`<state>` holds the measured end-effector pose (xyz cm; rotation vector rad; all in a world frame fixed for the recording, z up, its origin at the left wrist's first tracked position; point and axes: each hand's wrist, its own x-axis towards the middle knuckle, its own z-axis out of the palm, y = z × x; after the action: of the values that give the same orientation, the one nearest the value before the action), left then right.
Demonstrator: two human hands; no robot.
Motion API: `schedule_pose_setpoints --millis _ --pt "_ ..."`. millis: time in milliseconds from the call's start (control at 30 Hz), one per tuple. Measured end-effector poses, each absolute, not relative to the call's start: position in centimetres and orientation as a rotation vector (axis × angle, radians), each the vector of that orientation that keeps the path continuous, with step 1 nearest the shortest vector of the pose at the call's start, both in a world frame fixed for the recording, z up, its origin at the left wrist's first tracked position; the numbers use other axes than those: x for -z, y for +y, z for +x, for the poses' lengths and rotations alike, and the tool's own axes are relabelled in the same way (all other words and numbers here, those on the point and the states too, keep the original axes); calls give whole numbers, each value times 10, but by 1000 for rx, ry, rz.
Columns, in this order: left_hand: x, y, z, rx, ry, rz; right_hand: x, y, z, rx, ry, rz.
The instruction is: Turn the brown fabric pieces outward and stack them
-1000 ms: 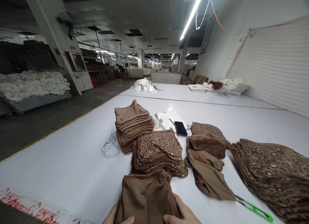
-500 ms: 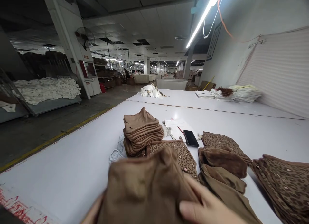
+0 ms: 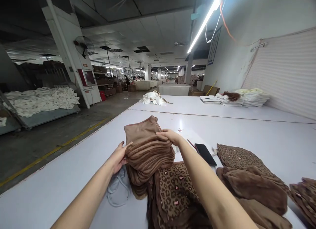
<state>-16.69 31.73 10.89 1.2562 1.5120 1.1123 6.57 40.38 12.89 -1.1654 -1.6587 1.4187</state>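
A tall stack of plain brown fabric pieces [image 3: 146, 150] stands on the white table [image 3: 61, 186]. My left hand [image 3: 119, 156] presses against the stack's left side, fingers curled on its edge. My right hand [image 3: 169, 136] lies on the stack's top right edge, fingers bent over the upper pieces. Just in front of the stack lies a pile of leopard-print pieces [image 3: 172, 189], partly under my right forearm.
A black phone [image 3: 205, 154] and papers lie right of the stack. More brown and leopard pieces [image 3: 249, 176] spread to the right. White cord [image 3: 118, 189] lies by my left wrist. Beyond are more tables with white fabric [image 3: 154, 98] and an aisle on the left.
Both hands carried a bundle of plain brown pieces forward from the near table edge and set it on the far brown stack, which is now taller. The camera tilted up.
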Motion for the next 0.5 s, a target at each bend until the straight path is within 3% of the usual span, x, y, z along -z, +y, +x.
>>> schedule_pose_setpoints --millis 100,200,367,500 --pt "-97 325 -167 -1034 1498 1197 -110 414 80 -1392 -1757 -1278" --pt "-112 333 -170 -943 1551 1288 -135 421 88 -1230 -1903 -1358" --pt "-146 349 -181 -913 1869 1664 -206 410 47 -492 -2077 -1307" --pt "-166 371 -168 -1083 2035 2053 -204 417 -2 -34 -2355 -1141"
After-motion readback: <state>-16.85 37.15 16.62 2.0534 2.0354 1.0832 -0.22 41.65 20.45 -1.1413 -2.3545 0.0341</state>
